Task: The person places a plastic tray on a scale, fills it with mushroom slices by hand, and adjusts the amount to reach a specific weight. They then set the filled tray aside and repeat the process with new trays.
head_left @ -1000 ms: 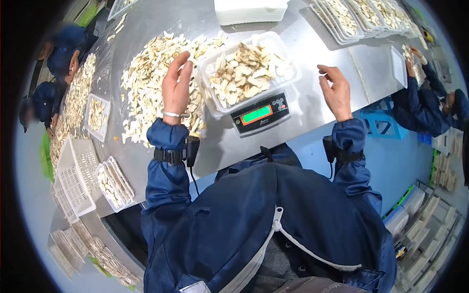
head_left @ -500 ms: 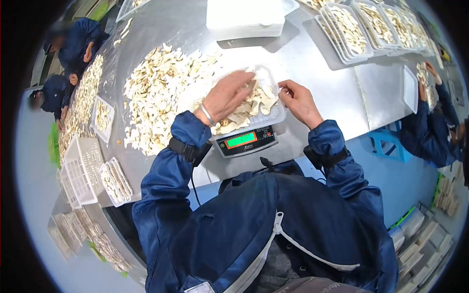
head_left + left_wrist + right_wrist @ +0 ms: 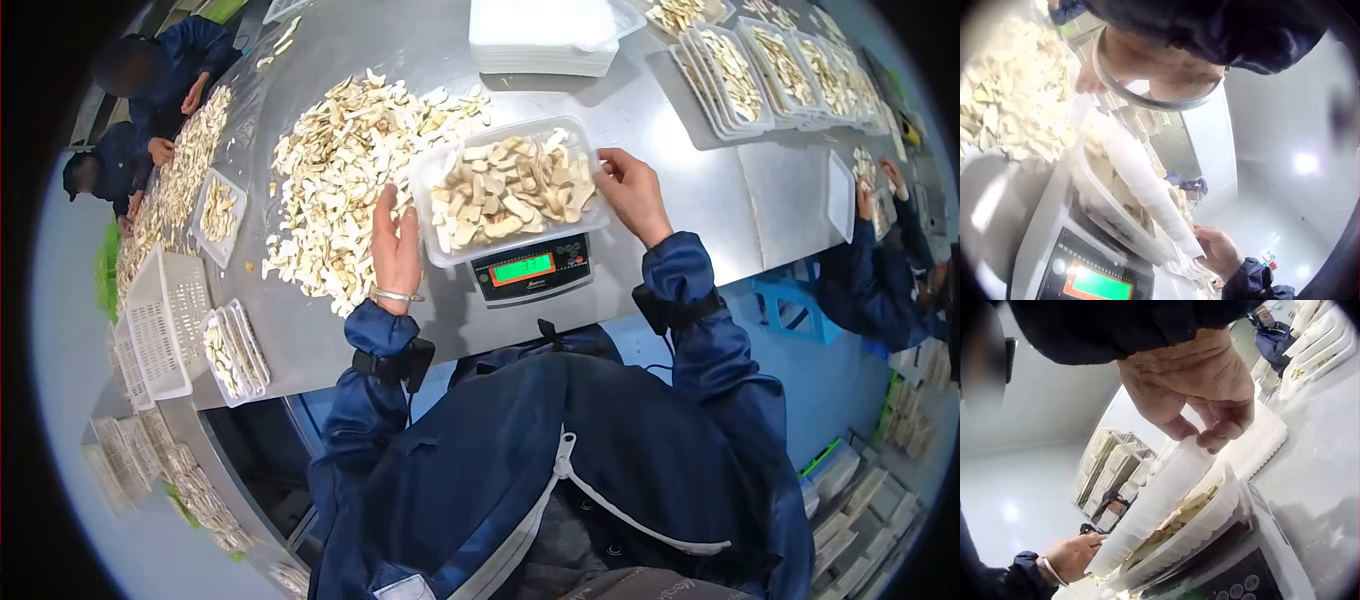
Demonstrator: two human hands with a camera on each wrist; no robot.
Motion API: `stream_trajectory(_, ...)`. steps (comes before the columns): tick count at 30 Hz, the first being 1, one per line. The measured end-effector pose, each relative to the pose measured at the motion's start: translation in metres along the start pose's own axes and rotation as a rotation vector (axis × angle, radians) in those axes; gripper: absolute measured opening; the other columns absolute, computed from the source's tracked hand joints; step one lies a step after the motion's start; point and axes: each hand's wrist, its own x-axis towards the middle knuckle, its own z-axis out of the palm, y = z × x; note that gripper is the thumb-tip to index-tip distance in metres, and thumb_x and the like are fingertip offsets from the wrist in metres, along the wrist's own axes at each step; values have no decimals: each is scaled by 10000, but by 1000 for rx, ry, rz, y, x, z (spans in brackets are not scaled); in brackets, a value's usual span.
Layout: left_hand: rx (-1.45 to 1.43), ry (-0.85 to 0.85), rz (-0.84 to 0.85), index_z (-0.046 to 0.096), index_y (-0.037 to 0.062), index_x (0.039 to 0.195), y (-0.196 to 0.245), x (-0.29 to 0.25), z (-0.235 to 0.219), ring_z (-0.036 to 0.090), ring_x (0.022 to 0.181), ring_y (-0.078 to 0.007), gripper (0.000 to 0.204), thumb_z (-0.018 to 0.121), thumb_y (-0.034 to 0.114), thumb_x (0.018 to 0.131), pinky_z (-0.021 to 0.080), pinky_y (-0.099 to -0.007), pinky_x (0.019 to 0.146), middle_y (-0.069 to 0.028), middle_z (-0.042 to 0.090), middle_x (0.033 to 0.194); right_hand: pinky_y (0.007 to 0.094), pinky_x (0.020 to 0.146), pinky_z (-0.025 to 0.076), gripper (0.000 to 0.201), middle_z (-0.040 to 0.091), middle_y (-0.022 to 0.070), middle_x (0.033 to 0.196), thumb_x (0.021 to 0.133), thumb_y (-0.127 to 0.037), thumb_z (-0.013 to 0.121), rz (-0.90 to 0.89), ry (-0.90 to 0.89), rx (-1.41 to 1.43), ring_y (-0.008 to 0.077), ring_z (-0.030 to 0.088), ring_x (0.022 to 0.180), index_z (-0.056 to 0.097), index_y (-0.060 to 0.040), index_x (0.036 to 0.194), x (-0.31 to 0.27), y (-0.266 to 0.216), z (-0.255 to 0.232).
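A translucent plastic tray [image 3: 510, 240] heaped with pale mushroom slices [image 3: 515, 185] is on a digital scale [image 3: 535, 285] with a lit green display. At the tray's right end, my right hand [image 3: 635, 198] pinches the rim between thumb and fingers; the right wrist view shows this grip at a corner of the tray wall [image 3: 1154, 506]. My left hand [image 3: 396, 250], with a bracelet at the wrist, is at the left end, fingers extended and thumb close beside the rim. In the right wrist view the left hand's fingertips [image 3: 1092, 542] are right at the tray's far end.
A broad pile of loose slices [image 3: 340, 170] spreads left of the tray. Stacked white trays [image 3: 545, 40] stand behind it, and filled trays [image 3: 735, 80] line the back right. A perforated basket [image 3: 165, 325] sits at the left edge. People [image 3: 150, 80] work at both sides.
Both hands moved in from beside the tray; the left hand reached over the slices, then drew back to the left end. The heap now looks flatter and more evenly spread.
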Motion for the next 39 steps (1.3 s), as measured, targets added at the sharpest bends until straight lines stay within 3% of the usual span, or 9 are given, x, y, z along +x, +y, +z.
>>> stream_trajectory(15,-68,-87,-63,288,-78,1392,-17,-29,13,453,1238,-328,548,455,170,934,373,-368,1014,-264,436,1341,323,669,493,369,648,125,757,770,-186,610,9,-49,-208,243,621,662,643,-23,1099,3,0,4)
stream_trajectory(19,-42,-34,6,284,-81,1396,-22,-28,22,451,1234,-333,540,436,148,932,339,-354,1035,-253,437,1345,278,626,485,322,656,79,811,853,-199,545,285,-67,214,155,603,659,643,-14,1097,6,17,-10)
stream_trajectory(23,-85,-32,6,311,-67,1389,-28,-26,28,484,1200,-315,507,422,113,929,356,-344,1015,-244,461,1321,208,625,442,182,615,-22,831,890,-135,536,433,-317,452,57,521,651,653,-43,994,2,28,-2)
stream_trajectory(28,-79,-20,-67,394,-66,1344,-23,-20,14,543,1095,-245,449,405,88,923,403,-321,950,-204,547,1224,234,653,514,169,638,15,832,894,-155,553,402,-337,637,88,615,701,605,-43,1009,-25,22,-4)
stream_trajectory(29,-84,-42,-99,404,-64,1338,-20,-17,13,549,1078,-233,443,405,88,922,409,-318,940,-197,560,1207,174,558,410,107,589,-27,767,898,-117,551,421,-320,691,35,520,628,591,-66,984,-35,14,-7)
stream_trajectory(32,-79,-165,-149,422,-53,1334,-2,-8,7,570,1008,-200,438,424,95,922,430,-298,892,-166,605,1133,175,532,396,112,564,-34,723,868,-74,553,413,-321,779,34,495,590,588,-63,974,-55,17,-17)
stream_trajectory(33,-132,-171,39,421,-51,1338,-10,-5,11,568,991,-188,442,443,142,941,432,-293,878,-153,606,1139,176,520,383,115,551,-38,705,858,-60,552,374,-326,788,31,482,578,587,-61,968,-62,20,-18)
stream_trajectory(37,-111,-224,4,417,-34,1351,21,0,10,546,1031,-184,529,420,341,977,438,-305,878,-151,569,1207,168,492,328,112,548,-32,698,843,-41,556,358,-217,846,25,452,544,590,-45,949,-86,20,-32)
stream_trajectory(39,-199,-236,-15,397,-21,1369,31,3,12,538,1052,-188,569,400,396,981,440,-308,877,-149,550,1236,182,526,416,87,587,-5,735,847,-43,557,359,-120,882,44,521,575,581,-36,930,-90,22,-46)
